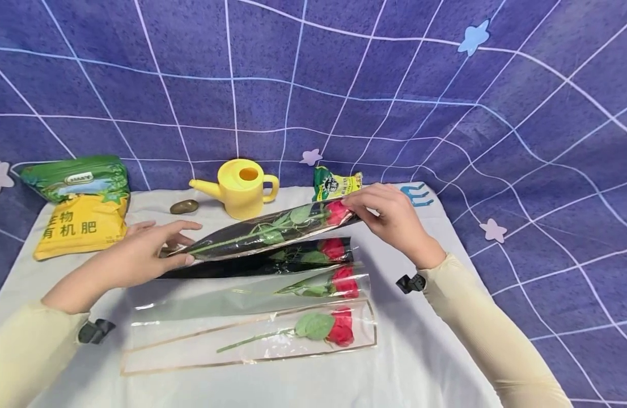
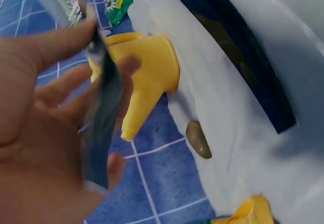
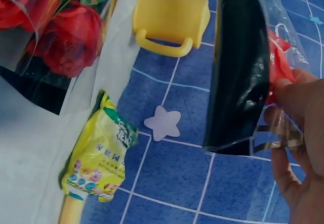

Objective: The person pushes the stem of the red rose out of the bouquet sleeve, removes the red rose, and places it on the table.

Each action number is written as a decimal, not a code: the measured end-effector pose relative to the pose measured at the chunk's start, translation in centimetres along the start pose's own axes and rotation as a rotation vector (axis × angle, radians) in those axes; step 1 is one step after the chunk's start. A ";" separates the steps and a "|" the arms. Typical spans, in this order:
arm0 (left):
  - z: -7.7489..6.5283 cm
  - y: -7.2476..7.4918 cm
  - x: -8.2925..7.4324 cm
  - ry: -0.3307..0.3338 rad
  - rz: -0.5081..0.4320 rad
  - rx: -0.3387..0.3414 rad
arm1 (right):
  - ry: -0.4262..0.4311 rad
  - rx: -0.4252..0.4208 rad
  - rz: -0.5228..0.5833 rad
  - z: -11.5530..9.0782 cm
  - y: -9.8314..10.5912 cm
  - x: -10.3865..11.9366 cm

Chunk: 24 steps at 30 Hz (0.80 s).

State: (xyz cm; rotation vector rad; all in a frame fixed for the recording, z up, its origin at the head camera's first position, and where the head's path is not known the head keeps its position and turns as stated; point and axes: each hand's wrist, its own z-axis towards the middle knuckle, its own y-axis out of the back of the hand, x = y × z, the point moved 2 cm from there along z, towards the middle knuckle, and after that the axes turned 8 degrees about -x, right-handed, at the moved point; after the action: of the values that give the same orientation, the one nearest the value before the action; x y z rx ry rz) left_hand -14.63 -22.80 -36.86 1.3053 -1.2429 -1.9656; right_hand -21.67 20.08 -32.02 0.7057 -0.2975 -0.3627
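Both hands hold a wrapped rose (image 1: 272, 229), in a clear and black flower sleeve, above the table. My left hand (image 1: 140, 255) pinches the sleeve's stem end between thumb and fingers; in the left wrist view the narrow sleeve end (image 2: 104, 128) hangs across the palm. My right hand (image 1: 390, 215) grips the other end beside the red bloom (image 3: 278, 64). Below lie a second black-backed sleeve with a rose (image 1: 333, 249), a greyish clear sleeve with a rose (image 1: 345, 281), and nearest me a gold-edged clear sleeve with a rose (image 1: 339, 327).
Along the back stand a green-and-yellow fertilizer bag (image 1: 81, 209), a brown stone (image 1: 183, 206), a yellow watering can (image 1: 242, 192), a small yellow-green packet (image 1: 336, 184) and a blue rake head (image 1: 418, 194). A white cloth (image 1: 405, 351) covers the table; a blue gridded curtain hangs behind.
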 end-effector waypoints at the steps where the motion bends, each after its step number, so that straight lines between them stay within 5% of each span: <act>1: 0.0 -0.2 0.1 -0.006 -0.027 0.027 | 0.002 0.001 -0.001 0.0 -0.1 0.0; 8: 0.9 -1.0 -0.2 0.033 -0.346 0.212 | 0.001 0.018 -0.008 -0.4 -0.3 0.0; 14: 1.5 -1.7 -0.7 0.046 -0.519 0.288 | -0.005 0.070 -0.019 -0.3 0.1 0.1; 17: 1.7 -2.0 -1.0 0.044 -0.528 0.263 | -0.016 0.090 -0.047 -0.2 0.4 0.3; 20: 1.9 -2.0 -1.2 0.067 -0.472 0.173 | -0.042 0.025 -0.055 -0.3 0.5 1.1; 24: 2.5 -1.9 -1.6 0.101 -0.369 0.030 | -0.191 -0.074 0.149 -0.5 -0.1 3.9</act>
State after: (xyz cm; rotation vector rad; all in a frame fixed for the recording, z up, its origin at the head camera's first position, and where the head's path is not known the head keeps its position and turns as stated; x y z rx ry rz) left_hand -15.97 -19.67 -37.42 1.7276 -1.0434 -2.0977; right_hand -18.05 18.68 -31.90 0.5732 -0.5124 -0.2976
